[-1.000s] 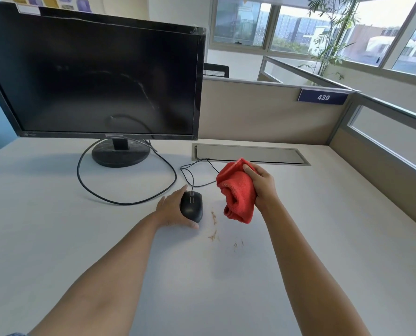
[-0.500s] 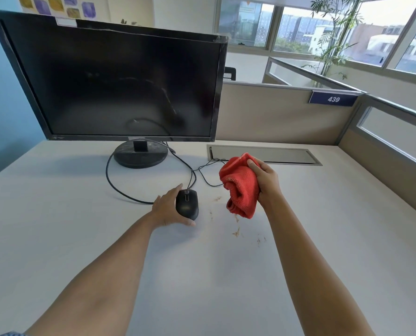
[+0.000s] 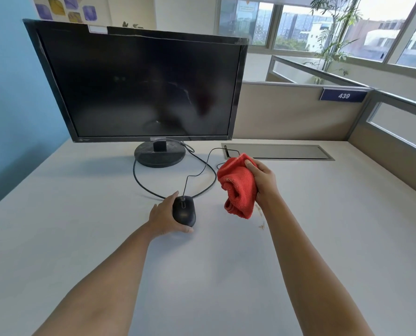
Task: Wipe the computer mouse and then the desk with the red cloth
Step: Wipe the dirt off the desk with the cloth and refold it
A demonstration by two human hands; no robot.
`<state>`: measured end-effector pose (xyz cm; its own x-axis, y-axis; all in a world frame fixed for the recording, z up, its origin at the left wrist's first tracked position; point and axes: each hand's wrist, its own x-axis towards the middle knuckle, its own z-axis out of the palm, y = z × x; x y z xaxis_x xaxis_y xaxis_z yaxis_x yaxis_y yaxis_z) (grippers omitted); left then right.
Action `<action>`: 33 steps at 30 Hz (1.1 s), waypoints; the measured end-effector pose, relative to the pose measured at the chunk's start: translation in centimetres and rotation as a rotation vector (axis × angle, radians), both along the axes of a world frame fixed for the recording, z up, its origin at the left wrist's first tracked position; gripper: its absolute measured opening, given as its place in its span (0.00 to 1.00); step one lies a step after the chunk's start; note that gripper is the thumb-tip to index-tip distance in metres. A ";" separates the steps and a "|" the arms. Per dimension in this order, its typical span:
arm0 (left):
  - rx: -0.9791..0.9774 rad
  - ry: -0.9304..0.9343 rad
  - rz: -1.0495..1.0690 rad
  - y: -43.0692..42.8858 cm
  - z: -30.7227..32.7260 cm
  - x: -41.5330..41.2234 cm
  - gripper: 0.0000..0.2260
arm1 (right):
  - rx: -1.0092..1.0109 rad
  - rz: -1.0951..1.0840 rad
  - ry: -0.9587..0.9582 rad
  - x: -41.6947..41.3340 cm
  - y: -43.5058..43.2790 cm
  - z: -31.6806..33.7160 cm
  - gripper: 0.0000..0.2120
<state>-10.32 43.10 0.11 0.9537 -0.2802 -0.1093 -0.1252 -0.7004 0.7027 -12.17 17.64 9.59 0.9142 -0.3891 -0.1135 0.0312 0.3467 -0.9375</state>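
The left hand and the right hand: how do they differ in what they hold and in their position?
The left hand is low on the desk, curled around the side of the black mouse; the right hand is raised above the desk. The left hand grips a hard object from its side; the right hand clutches the bunched red cloth, which hangs below it. Both hands are bare and closed on something.

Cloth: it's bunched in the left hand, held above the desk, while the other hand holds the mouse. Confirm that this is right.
Not quite: the hands are swapped. The head view shows the cloth bunched in the right hand, held above the desk, while the left hand holds the mouse. The rest stands.
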 end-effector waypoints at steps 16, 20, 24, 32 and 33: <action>0.088 -0.047 -0.045 3.0 -0.3 0.2 0.59 | 0.071 0.034 -0.010 -1.5 3.0 -0.1 0.14; -0.177 -0.195 0.112 -0.5 3.4 0.1 0.34 | 0.139 0.076 -0.033 -1.8 4.0 -0.2 0.14; -0.637 0.303 -0.053 -4.5 6.3 -1.2 0.32 | 0.185 0.098 -0.083 -1.6 5.5 0.0 0.17; -1.390 0.608 0.071 -8.2 7.1 -2.4 0.26 | -0.352 -0.193 0.048 -1.7 8.4 -0.9 0.16; -1.408 0.614 0.083 -8.4 7.2 -2.6 0.25 | -0.479 -0.240 0.028 -1.7 8.8 -1.4 0.16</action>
